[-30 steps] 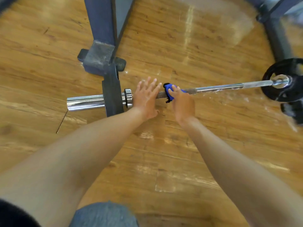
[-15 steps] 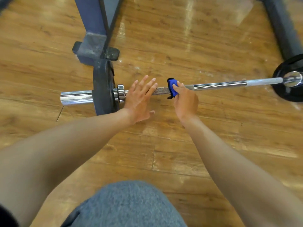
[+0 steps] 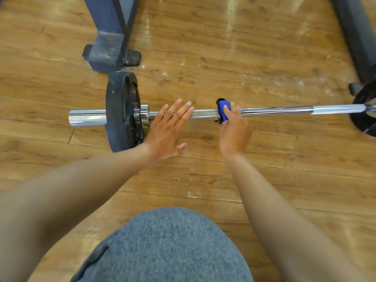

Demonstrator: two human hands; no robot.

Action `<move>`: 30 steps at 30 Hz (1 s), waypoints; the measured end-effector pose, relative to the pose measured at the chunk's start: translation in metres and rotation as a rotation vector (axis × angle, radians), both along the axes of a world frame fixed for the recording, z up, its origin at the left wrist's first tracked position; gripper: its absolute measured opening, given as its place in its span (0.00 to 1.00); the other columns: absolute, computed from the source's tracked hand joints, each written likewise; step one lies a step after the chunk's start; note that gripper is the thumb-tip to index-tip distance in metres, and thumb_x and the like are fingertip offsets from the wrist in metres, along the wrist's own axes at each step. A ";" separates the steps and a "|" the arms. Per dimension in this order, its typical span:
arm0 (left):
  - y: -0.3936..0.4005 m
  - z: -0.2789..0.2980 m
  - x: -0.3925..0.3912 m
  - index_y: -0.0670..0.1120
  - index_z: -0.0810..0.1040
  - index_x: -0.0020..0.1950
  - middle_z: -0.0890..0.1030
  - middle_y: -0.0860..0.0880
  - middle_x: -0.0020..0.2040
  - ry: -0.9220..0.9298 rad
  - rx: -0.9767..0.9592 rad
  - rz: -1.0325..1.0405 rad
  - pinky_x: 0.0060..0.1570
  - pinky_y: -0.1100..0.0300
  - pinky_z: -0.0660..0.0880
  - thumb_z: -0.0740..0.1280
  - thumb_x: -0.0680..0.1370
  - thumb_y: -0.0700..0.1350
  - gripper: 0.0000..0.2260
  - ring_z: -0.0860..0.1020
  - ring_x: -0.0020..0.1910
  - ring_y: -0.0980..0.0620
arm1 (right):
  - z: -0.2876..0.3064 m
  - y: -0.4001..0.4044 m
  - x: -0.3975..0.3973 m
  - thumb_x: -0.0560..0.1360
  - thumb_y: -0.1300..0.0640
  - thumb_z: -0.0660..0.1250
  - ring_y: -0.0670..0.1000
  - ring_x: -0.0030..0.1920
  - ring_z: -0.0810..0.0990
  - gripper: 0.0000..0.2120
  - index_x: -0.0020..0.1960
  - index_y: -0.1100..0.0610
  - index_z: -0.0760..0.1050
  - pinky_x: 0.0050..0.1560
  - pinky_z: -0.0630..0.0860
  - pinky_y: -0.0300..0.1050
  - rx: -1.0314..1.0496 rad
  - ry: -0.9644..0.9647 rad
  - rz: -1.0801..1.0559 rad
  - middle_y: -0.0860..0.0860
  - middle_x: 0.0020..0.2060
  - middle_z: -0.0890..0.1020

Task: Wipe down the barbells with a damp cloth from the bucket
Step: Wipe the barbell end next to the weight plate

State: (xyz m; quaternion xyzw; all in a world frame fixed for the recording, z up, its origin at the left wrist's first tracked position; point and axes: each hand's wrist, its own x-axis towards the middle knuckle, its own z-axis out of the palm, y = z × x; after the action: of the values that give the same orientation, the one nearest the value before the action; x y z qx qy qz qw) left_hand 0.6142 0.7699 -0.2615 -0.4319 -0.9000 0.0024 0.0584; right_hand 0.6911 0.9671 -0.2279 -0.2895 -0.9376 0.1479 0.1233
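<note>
On barbell [image 3: 274, 110]: R hand [image 3: 234, 131] fingers clamp blue cloth [image 3: 222, 111], L hand [image 3: 166, 129] fingers spread flat.

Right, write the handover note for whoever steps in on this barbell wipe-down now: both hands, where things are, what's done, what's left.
Left hand: open, fingers straight, lying across the barbell shaft next to the left weight plate, steadying it.
Right hand: grips the blue cloth, which is wrapped round the knurled part of the shaft.
The barbell lies on the wooden floor, with a plate at each end. The bucket is out of view.
Done: cannot tell how much has been wiped; the cloth is on the bar near its left end.
Left: likely the long stretch of shaft to the right, the sleeves, and any other barbells.
</note>
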 end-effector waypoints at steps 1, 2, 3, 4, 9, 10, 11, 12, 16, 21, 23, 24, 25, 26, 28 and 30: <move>-0.001 0.000 0.004 0.46 0.44 0.84 0.46 0.48 0.84 0.000 0.006 -0.006 0.80 0.44 0.47 0.69 0.73 0.66 0.51 0.42 0.83 0.45 | 0.002 -0.004 0.002 0.76 0.71 0.62 0.52 0.76 0.68 0.25 0.71 0.54 0.76 0.61 0.74 0.52 -0.011 -0.009 -0.057 0.49 0.76 0.70; -0.003 0.000 0.007 0.46 0.44 0.84 0.46 0.48 0.84 -0.005 0.008 -0.011 0.80 0.44 0.47 0.69 0.73 0.65 0.51 0.42 0.83 0.45 | 0.003 -0.015 0.004 0.76 0.71 0.62 0.53 0.76 0.67 0.26 0.70 0.54 0.76 0.59 0.74 0.52 0.004 -0.008 -0.050 0.49 0.76 0.70; -0.004 0.001 0.011 0.46 0.43 0.84 0.45 0.48 0.84 -0.013 0.010 -0.018 0.80 0.44 0.47 0.69 0.73 0.65 0.51 0.42 0.83 0.45 | 0.004 -0.027 0.007 0.75 0.72 0.62 0.54 0.76 0.68 0.26 0.69 0.55 0.77 0.56 0.75 0.53 0.021 0.001 0.000 0.50 0.75 0.71; -0.005 0.000 0.015 0.46 0.43 0.84 0.45 0.48 0.84 -0.018 0.011 -0.025 0.80 0.44 0.47 0.69 0.73 0.65 0.51 0.42 0.83 0.45 | 0.002 -0.036 0.010 0.74 0.73 0.63 0.55 0.75 0.70 0.26 0.69 0.55 0.77 0.54 0.76 0.53 0.041 -0.004 0.083 0.51 0.74 0.73; -0.012 0.003 0.034 0.46 0.49 0.84 0.49 0.49 0.84 -0.075 0.066 -0.032 0.80 0.44 0.47 0.68 0.75 0.61 0.46 0.44 0.83 0.47 | -0.003 -0.004 0.036 0.73 0.73 0.63 0.53 0.71 0.74 0.25 0.65 0.55 0.81 0.57 0.76 0.51 -0.035 0.073 -0.086 0.50 0.71 0.76; -0.012 0.005 0.041 0.46 0.52 0.84 0.51 0.50 0.84 -0.091 0.111 -0.022 0.81 0.45 0.47 0.67 0.77 0.60 0.42 0.45 0.83 0.48 | -0.002 -0.005 0.038 0.74 0.73 0.62 0.53 0.73 0.73 0.25 0.65 0.55 0.81 0.58 0.75 0.52 -0.040 0.057 -0.146 0.49 0.71 0.76; -0.008 0.007 0.046 0.46 0.55 0.83 0.53 0.49 0.84 -0.107 0.167 -0.007 0.81 0.46 0.46 0.65 0.79 0.58 0.37 0.47 0.83 0.49 | 0.002 -0.013 0.039 0.74 0.72 0.62 0.54 0.74 0.72 0.24 0.65 0.54 0.80 0.57 0.75 0.52 -0.014 0.041 -0.142 0.49 0.72 0.76; 0.000 0.012 0.049 0.46 0.58 0.82 0.55 0.49 0.83 -0.129 0.234 0.025 0.81 0.46 0.46 0.63 0.81 0.56 0.33 0.49 0.83 0.50 | 0.003 -0.025 0.039 0.74 0.72 0.63 0.54 0.74 0.72 0.24 0.65 0.54 0.80 0.55 0.77 0.52 0.017 0.027 -0.078 0.49 0.71 0.77; 0.058 0.038 0.032 0.44 0.60 0.81 0.57 0.48 0.83 -0.217 0.426 0.268 0.81 0.48 0.47 0.53 0.85 0.51 0.25 0.50 0.83 0.50 | -0.007 -0.029 0.059 0.73 0.72 0.67 0.52 0.72 0.74 0.25 0.65 0.53 0.81 0.53 0.79 0.49 0.038 0.043 0.117 0.47 0.69 0.78; 0.078 0.021 0.026 0.46 0.58 0.82 0.55 0.49 0.84 -0.324 0.205 0.329 0.81 0.47 0.47 0.40 0.84 0.63 0.33 0.48 0.83 0.50 | -0.001 -0.020 0.079 0.73 0.73 0.63 0.50 0.73 0.72 0.26 0.65 0.52 0.81 0.55 0.76 0.48 -0.019 0.108 -0.227 0.46 0.70 0.76; 0.074 0.017 0.037 0.45 0.59 0.82 0.56 0.49 0.83 -0.314 0.215 0.320 0.81 0.47 0.48 0.40 0.84 0.63 0.33 0.49 0.83 0.50 | -0.004 -0.041 0.082 0.68 0.74 0.69 0.54 0.67 0.78 0.26 0.60 0.53 0.83 0.49 0.79 0.49 0.022 0.127 -0.043 0.48 0.65 0.81; 0.072 0.017 0.043 0.45 0.60 0.82 0.57 0.48 0.83 -0.292 0.218 0.324 0.81 0.46 0.49 0.41 0.85 0.63 0.33 0.49 0.83 0.50 | -0.008 -0.046 0.087 0.66 0.73 0.72 0.54 0.65 0.80 0.26 0.59 0.52 0.84 0.46 0.80 0.47 0.058 0.125 0.044 0.47 0.64 0.82; 0.069 0.016 0.048 0.44 0.61 0.82 0.58 0.48 0.83 -0.264 0.223 0.328 0.80 0.46 0.50 0.42 0.85 0.63 0.32 0.50 0.83 0.49 | -0.010 -0.047 0.094 0.66 0.73 0.73 0.53 0.64 0.81 0.26 0.59 0.52 0.84 0.44 0.80 0.46 0.066 0.129 0.093 0.46 0.63 0.83; 0.067 0.017 0.054 0.44 0.61 0.81 0.59 0.48 0.83 -0.242 0.230 0.329 0.80 0.46 0.50 0.43 0.85 0.62 0.32 0.51 0.83 0.49 | -0.008 -0.043 0.102 0.67 0.72 0.73 0.51 0.64 0.81 0.25 0.59 0.52 0.84 0.43 0.80 0.44 0.034 0.145 0.097 0.46 0.63 0.83; 0.063 0.018 0.066 0.45 0.62 0.81 0.59 0.48 0.82 -0.228 0.236 0.310 0.80 0.44 0.51 0.44 0.86 0.61 0.30 0.52 0.83 0.49 | -0.005 -0.030 0.117 0.70 0.70 0.71 0.50 0.62 0.82 0.22 0.59 0.52 0.84 0.45 0.80 0.45 -0.027 0.207 -0.010 0.46 0.64 0.82; 0.059 0.018 0.078 0.46 0.63 0.81 0.60 0.47 0.82 -0.196 0.230 0.292 0.79 0.43 0.52 0.44 0.86 0.60 0.29 0.53 0.82 0.48 | -0.003 -0.028 0.125 0.73 0.66 0.67 0.51 0.63 0.82 0.18 0.60 0.53 0.84 0.47 0.81 0.49 -0.053 0.234 -0.091 0.47 0.64 0.82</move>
State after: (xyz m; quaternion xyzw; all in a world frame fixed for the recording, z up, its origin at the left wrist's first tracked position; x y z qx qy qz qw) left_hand 0.6922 0.8287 -0.2436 -0.2856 -0.9487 -0.1341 0.0186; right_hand 0.8161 0.9393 -0.2312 -0.3155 -0.8986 0.1997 0.2304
